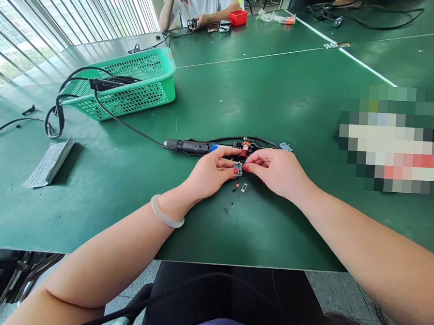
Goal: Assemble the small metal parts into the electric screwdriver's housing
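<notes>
My left hand [214, 171] pinches a small grey-blue part with cut-outs [238, 169] between thumb and fingers, just above the table. From the other side my right hand [278, 171] comes up to the part's edge, thumb and fingertips closed; whatever is in them is too small to make out. Behind both hands lies a black corded tool [190, 146] shaped like an electric screwdriver, partly hidden by my left hand. A red and black piece [245, 148] sits behind my fingertips. Below my hands lie a tiny white frame [244, 187] and several dark and reddish bits.
A green basket [166, 82] with black cables stands at the back left. Nearer, a whitish block [53, 161] rests on the green table [128, 196]. A light-blue piece [285, 146] lies behind my right hand. Across the table sits a person [203, 9] beside a red box [238, 17].
</notes>
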`<action>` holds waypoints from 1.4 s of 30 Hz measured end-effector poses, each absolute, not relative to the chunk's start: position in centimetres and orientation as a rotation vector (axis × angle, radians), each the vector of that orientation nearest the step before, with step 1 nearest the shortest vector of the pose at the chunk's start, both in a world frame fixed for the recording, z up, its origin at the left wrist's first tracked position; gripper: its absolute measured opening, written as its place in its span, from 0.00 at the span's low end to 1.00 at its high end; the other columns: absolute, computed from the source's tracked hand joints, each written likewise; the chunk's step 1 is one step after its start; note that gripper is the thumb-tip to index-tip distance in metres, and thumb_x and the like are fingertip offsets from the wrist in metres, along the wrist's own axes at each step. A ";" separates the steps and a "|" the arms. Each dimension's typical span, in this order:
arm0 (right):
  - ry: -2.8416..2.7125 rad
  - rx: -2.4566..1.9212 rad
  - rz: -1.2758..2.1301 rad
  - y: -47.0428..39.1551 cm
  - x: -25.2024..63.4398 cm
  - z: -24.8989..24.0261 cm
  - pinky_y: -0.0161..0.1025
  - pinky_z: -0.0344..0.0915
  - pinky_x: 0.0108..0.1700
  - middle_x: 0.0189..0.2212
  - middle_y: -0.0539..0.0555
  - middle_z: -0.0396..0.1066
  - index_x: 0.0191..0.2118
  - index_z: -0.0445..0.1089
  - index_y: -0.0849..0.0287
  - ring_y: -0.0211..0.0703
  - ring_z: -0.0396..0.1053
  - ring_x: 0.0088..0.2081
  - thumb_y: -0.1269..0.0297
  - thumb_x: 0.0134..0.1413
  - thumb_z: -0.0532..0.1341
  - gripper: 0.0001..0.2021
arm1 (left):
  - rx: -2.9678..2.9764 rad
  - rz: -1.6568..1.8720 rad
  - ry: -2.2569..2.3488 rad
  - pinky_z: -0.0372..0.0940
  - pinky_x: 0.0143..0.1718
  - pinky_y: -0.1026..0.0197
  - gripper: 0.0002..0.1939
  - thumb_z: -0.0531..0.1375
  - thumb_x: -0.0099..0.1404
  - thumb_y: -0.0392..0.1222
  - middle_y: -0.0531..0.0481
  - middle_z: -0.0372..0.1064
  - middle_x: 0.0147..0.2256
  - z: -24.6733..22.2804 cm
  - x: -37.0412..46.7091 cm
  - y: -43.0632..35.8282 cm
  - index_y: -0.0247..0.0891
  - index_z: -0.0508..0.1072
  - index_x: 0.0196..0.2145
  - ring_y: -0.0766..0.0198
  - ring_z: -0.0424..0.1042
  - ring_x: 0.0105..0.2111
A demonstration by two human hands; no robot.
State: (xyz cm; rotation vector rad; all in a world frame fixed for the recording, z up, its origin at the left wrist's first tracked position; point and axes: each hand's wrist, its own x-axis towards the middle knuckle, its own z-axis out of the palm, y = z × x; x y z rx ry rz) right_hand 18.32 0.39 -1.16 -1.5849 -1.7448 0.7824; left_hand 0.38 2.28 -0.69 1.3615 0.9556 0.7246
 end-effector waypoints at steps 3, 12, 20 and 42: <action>-1.752 -1.608 0.776 0.4 18.3 -1.1 0.39 0.58 0.31 0.19 0.48 0.69 0.27 0.74 0.57 0.37 0.63 0.23 0.61 0.49 0.62 0.07 | 1.368 0.712 0.952 0.67 0.39 0.61 0.24 0.61 0.56 0.27 0.46 0.76 0.35 -0.8 0.3 2.3 0.36 0.68 0.52 0.66 0.74 0.33; -1.759 -1.634 0.780 0.2 18.3 -1.2 0.37 0.56 0.29 0.18 0.47 0.68 0.27 0.74 0.56 0.36 0.61 0.21 0.60 0.50 0.62 0.07 | 1.318 0.709 1.016 0.68 0.36 0.61 0.19 0.61 0.55 0.26 0.48 0.75 0.29 -0.2 0.7 2.2 0.33 0.69 0.46 0.67 0.74 0.28; -1.782 -1.586 0.774 0.2 18.2 -1.1 0.36 0.58 0.28 0.21 0.48 0.72 0.26 0.74 0.56 0.37 0.65 0.23 0.61 0.48 0.63 0.06 | 1.298 0.707 1.011 0.67 0.34 0.63 0.18 0.62 0.54 0.26 0.50 0.75 0.27 -0.1 0.6 2.2 0.33 0.68 0.44 0.69 0.73 0.26; -2.589 -1.421 0.011 -2.5 14.3 -1.4 0.40 0.53 0.27 0.33 0.53 0.73 0.50 0.70 0.57 0.43 0.69 0.30 0.60 0.65 0.51 0.15 | 1.392 0.817 1.039 0.68 0.43 0.58 0.12 0.62 0.55 0.28 0.47 0.75 0.34 -0.4 0.1 3.3 0.33 0.75 0.39 0.66 0.73 0.35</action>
